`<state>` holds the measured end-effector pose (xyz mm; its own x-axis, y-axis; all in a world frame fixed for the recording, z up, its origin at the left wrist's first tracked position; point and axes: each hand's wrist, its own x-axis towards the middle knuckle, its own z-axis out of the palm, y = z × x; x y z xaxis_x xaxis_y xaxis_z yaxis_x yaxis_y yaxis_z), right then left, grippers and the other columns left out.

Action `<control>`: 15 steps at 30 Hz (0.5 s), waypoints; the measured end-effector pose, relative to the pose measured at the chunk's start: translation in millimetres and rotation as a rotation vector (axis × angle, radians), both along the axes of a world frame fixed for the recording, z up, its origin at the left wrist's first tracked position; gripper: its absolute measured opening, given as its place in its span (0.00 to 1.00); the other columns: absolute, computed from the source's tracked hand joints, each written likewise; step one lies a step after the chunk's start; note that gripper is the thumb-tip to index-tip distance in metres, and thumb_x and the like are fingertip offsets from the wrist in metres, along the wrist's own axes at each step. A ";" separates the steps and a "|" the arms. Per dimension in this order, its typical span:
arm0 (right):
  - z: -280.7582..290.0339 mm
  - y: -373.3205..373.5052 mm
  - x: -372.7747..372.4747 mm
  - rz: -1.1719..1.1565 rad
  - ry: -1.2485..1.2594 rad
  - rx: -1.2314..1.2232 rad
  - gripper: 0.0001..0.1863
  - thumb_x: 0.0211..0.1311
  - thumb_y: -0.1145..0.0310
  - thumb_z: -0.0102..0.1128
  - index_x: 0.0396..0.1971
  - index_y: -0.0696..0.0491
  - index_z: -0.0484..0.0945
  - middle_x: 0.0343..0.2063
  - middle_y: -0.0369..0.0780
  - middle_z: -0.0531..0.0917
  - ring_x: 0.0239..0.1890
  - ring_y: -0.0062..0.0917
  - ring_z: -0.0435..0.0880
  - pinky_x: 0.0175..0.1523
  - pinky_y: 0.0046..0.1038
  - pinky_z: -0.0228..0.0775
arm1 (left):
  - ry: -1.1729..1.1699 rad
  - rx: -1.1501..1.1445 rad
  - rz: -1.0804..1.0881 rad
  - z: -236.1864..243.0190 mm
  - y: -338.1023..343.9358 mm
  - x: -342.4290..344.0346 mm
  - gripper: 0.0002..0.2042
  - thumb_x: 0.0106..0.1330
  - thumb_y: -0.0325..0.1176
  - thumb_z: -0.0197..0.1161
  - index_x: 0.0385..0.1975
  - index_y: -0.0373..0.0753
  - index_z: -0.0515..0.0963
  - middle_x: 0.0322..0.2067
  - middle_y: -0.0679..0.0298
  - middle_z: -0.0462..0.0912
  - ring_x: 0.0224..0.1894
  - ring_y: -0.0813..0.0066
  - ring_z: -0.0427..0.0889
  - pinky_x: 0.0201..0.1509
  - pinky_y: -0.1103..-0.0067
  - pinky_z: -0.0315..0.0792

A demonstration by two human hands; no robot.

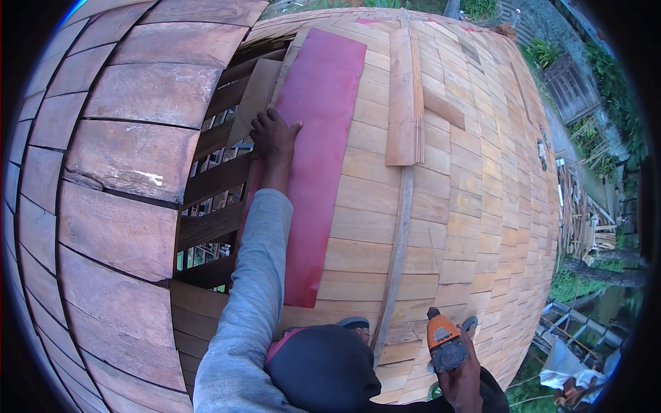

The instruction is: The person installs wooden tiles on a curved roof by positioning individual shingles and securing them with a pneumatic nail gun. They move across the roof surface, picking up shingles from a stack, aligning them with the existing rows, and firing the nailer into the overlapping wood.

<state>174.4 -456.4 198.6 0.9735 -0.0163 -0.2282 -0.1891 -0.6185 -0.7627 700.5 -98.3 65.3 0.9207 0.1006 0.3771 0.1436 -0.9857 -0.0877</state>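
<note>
Under left hand [274, 138]: long red sheet [322, 138]

Long grey sleeve [251, 289] on left arm, dark trousers [323, 368], bare hands.

- The red sheet [322, 158] is long, thin and flat. It lies on the light wooden roof, running up and down the slope. Its left edge sits next to the open gap with bare slats.
- The orange and grey power drill [444, 341] is small. It is held upright at the bottom right.
</note>
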 end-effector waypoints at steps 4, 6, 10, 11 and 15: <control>-8.5 0.5 -8.5 -0.029 0.017 0.036 0.40 0.63 0.83 0.63 0.76 0.60 0.60 0.67 0.57 0.73 0.65 0.48 0.79 0.64 0.37 0.76 | 0.110 -0.167 -0.058 12.1 15.6 34.6 0.21 0.73 0.51 0.64 0.49 0.37 0.78 0.45 0.50 0.85 0.51 0.49 0.85 0.49 0.54 0.79; 1.4 -0.5 0.8 0.042 -0.056 -0.083 0.41 0.63 0.83 0.63 0.76 0.59 0.60 0.68 0.58 0.72 0.65 0.52 0.78 0.64 0.39 0.76 | 0.121 -0.212 -0.088 13.5 19.9 39.3 0.16 0.76 0.46 0.60 0.47 0.37 0.79 0.43 0.49 0.86 0.49 0.48 0.86 0.49 0.53 0.79; 4.9 0.6 6.0 -0.022 0.075 -0.032 0.39 0.66 0.80 0.62 0.76 0.58 0.60 0.71 0.57 0.70 0.67 0.57 0.75 0.67 0.45 0.74 | 0.005 -0.147 -0.111 5.8 33.6 39.5 0.13 0.77 0.42 0.58 0.46 0.37 0.79 0.44 0.51 0.87 0.50 0.47 0.85 0.51 0.53 0.78; 5.4 0.3 6.3 -0.057 0.132 0.018 0.38 0.67 0.79 0.62 0.76 0.58 0.60 0.71 0.57 0.70 0.68 0.58 0.75 0.68 0.46 0.73 | -0.011 -0.119 -0.104 4.2 36.9 38.9 0.13 0.77 0.42 0.59 0.46 0.38 0.79 0.45 0.52 0.87 0.51 0.47 0.85 0.51 0.52 0.78; -0.1 -3.7 5.0 0.002 0.068 -0.065 0.39 0.70 0.70 0.62 0.79 0.56 0.57 0.72 0.54 0.70 0.68 0.56 0.75 0.68 0.48 0.73 | -0.052 -0.198 -0.105 -0.9 40.4 44.4 0.12 0.76 0.42 0.60 0.43 0.38 0.81 0.45 0.53 0.87 0.51 0.46 0.85 0.51 0.52 0.77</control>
